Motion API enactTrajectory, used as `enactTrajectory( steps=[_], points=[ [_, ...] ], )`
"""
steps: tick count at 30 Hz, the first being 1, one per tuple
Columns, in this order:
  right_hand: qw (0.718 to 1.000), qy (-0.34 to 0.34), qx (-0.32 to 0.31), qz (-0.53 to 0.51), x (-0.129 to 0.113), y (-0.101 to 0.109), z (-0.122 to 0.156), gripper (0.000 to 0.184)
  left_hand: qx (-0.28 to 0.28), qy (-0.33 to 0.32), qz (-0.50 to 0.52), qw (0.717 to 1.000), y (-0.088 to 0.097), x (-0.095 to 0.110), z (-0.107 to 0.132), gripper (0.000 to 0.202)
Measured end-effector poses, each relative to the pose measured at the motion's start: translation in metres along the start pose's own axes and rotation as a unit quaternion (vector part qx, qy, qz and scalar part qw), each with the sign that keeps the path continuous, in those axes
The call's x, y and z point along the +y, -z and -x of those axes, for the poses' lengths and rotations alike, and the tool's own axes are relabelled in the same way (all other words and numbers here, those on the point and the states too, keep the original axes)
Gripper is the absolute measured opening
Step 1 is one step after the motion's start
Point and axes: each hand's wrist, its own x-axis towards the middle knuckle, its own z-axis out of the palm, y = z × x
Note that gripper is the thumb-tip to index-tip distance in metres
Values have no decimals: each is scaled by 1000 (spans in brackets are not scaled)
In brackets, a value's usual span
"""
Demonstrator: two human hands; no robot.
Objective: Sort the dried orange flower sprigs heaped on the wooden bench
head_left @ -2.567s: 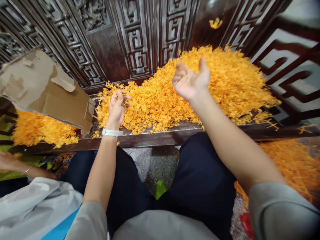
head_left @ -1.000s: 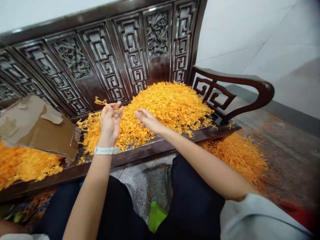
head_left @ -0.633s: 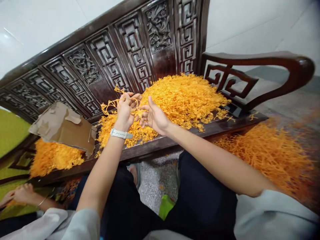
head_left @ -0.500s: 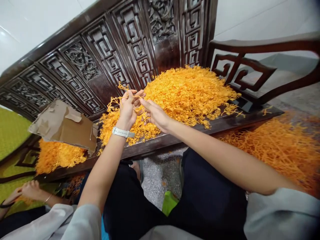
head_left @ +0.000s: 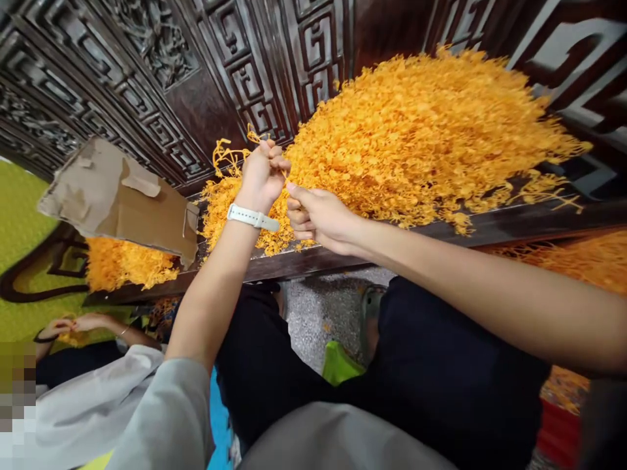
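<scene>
An orange, branching, string-like piece (head_left: 226, 155) trails out to the left of my left hand (head_left: 263, 171), whose fingers are curled around it. Just below and to the right, my right hand (head_left: 321, 219) is closed, with thumb and forefinger pinching the piece's thin end between the two hands. Behind them a large heap of small orange branching pieces (head_left: 421, 137) lies on the dark wooden bench (head_left: 313, 261). Their exact kind I cannot make out. Both hands are above the heap's front left part.
A torn cardboard box (head_left: 147, 209) stands on the bench at left, beside a smaller orange pile (head_left: 130, 261). Carved panels (head_left: 235, 59) rise behind. At lower left, a co-worker's hands (head_left: 81, 324) handle orange strands. More orange strands (head_left: 578, 261) lie low at right.
My hands have drawn closer into fists, the left fingers curling in and the right ones folding under. The view has moved nearer the bench and turned.
</scene>
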Motion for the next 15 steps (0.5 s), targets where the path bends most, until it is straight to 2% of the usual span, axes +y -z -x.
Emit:
enactTrajectory(
  steps=[3, 6, 7, 9, 10, 11, 12, 13, 14, 15],
  points=[
    [1000, -5, -11, 28, 21, -19, 15, 52, 22, -1, 2, 1000, 20, 4, -25, 43],
    [985, 33, -104, 137, 39, -37, 45, 55, 43, -51, -28, 997, 65, 28, -45, 47],
    [967, 58, -157, 190, 39, -41, 55, 56, 48, -66, -38, 996, 82, 36, -48, 48],
    [906, 87, -277, 307, 29, -44, 67, 54, 41, -81, -51, 995, 109, 47, -48, 45],
    [875, 96, -317, 353, 18, -42, 69, 52, 28, -82, -59, 995, 118, 48, -45, 42],
    [861, 113, -320, 378, 3, -37, 68, 51, 13, -77, -66, 995, 121, 46, -41, 38],
    [870, 150, -276, 381, -13, -29, 64, 53, -1, -70, -72, 995, 120, 42, -35, 35],
    [888, 204, -188, 367, -30, -17, 58, 58, -13, -61, -74, 995, 115, 36, -28, 33],
    [897, 260, -74, 351, -47, -4, 50, 68, -22, -50, -71, 996, 107, 30, -20, 33],
    [882, 308, 50, 354, -63, 12, 41, 79, -32, -38, -67, 997, 96, 24, -12, 35]
  ],
)
